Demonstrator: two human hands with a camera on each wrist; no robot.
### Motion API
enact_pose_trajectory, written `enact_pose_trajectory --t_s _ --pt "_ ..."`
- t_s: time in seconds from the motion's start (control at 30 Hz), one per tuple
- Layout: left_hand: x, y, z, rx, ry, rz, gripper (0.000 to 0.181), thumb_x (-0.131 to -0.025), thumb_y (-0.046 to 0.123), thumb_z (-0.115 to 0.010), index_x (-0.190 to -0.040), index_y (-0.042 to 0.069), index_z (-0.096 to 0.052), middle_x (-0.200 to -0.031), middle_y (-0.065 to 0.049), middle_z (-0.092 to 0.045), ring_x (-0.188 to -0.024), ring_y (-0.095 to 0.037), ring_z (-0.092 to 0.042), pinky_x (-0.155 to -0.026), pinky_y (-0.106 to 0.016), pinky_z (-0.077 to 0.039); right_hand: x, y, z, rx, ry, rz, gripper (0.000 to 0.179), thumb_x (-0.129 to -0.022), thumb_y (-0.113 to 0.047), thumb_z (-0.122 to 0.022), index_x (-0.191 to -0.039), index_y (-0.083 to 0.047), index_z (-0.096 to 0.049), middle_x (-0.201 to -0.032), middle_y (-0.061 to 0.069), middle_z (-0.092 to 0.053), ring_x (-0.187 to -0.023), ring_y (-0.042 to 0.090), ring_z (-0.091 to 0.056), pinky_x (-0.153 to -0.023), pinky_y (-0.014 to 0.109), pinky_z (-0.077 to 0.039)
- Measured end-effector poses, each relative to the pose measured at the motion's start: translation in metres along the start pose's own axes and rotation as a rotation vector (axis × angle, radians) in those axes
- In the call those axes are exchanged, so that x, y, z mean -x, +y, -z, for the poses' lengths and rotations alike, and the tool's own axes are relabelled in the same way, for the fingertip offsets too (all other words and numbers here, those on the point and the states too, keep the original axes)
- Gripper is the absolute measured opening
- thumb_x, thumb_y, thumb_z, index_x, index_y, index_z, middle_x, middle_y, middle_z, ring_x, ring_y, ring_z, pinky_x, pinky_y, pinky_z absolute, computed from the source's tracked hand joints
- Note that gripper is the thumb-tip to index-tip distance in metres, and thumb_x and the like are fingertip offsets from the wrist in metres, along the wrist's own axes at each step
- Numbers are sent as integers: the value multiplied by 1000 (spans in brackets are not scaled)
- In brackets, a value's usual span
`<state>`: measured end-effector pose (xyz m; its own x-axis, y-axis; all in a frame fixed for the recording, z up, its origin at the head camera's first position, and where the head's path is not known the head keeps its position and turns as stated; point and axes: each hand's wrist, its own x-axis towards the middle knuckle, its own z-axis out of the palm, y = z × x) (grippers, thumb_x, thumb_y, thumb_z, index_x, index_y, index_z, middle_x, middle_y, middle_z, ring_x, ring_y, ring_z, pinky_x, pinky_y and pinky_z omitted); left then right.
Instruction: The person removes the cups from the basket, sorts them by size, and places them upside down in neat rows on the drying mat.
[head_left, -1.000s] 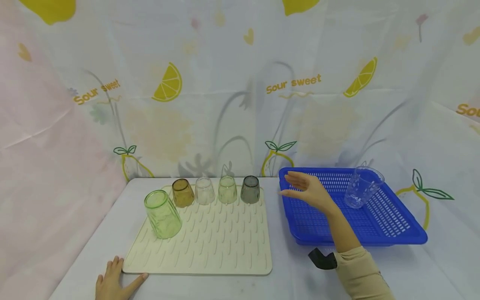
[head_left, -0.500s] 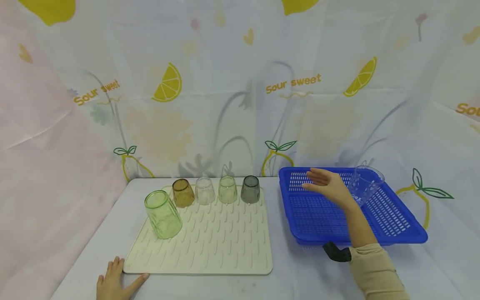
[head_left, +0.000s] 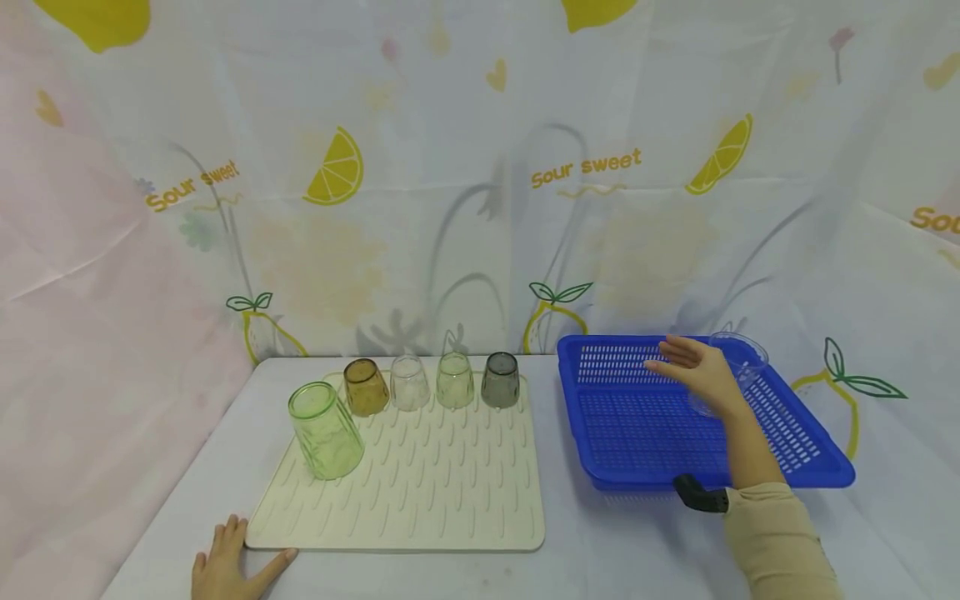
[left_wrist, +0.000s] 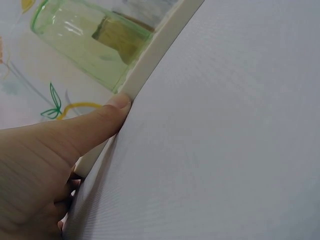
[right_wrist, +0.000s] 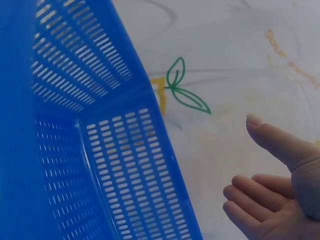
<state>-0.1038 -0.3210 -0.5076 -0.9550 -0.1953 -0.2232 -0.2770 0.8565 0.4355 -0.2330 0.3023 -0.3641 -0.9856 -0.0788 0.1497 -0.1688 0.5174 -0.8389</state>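
My left hand (head_left: 228,567) rests at the front left corner of a cream ribbed drying mat (head_left: 442,508), its fingers along the left side. In the left wrist view the thumb (left_wrist: 107,115) touches the mat's front edge. My right hand (head_left: 701,375) is over a blue plastic basket (head_left: 581,446), holding nothing, thumb apart from the fingers. It partly covers a clear drinking glass (head_left: 744,348) that stands tilted in the basket. The right wrist view shows this hand's palm and extended fingers (right_wrist: 257,200) beside the basket's slotted wall (right_wrist: 132,170).
A large green glass (head_left: 327,433) stands upside down at the mat's left. Along the back sit small upturned glasses: amber (head_left: 367,387), clear (head_left: 409,383), pale green (head_left: 454,381) and grey (head_left: 500,381). A printed cloth (head_left: 450,208) hangs behind the table.
My right hand has moved rightward across the basket, from its left side to in front of the clear glass. The left hand and the glasses on the mat have stayed put.
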Motion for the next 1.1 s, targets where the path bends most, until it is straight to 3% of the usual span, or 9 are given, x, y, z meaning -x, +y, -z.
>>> enact_pose_trajectory --t_s 0.5,0.77,0.97,1.1 --pt "3 3 1 -12 15 1 106 -79 54 -66 -133 -24 -20 -139 -47 -6 -131 -59 -3 -104 -73 -3 -7 15 38 79 168 -79 82 -91 -32 -62 -145 11 -17 -143 36 -30 -130 51 -30 -103 62 -31" --pt "2 2 1 2 9 -3 107 -79 54 -65 -134 -24 -19 -139 -47 -5 -131 -59 -2 -104 -72 -1 -11 26 47 200 309 -109 86 -89 -35 -62 -142 15 -18 -141 39 -28 -129 55 -28 -104 63 -28" --pt "4 3 1 22 7 1 106 -79 54 -65 -135 -23 -19 -139 -47 -4 -132 -58 1 -105 -72 2 -13 33 50 268 340 -195 92 -89 -42 -59 -142 16 -12 -144 41 -16 -133 55 -16 -107 66 -21" --pt "5 3 2 30 3 2 107 -80 54 -65 -134 -25 -17 -139 -47 -4 -132 -58 2 -105 -72 3 -14 37 49 306 372 -207 93 -88 -43 -60 -141 17 -13 -143 42 -16 -132 57 -17 -105 67 -22"
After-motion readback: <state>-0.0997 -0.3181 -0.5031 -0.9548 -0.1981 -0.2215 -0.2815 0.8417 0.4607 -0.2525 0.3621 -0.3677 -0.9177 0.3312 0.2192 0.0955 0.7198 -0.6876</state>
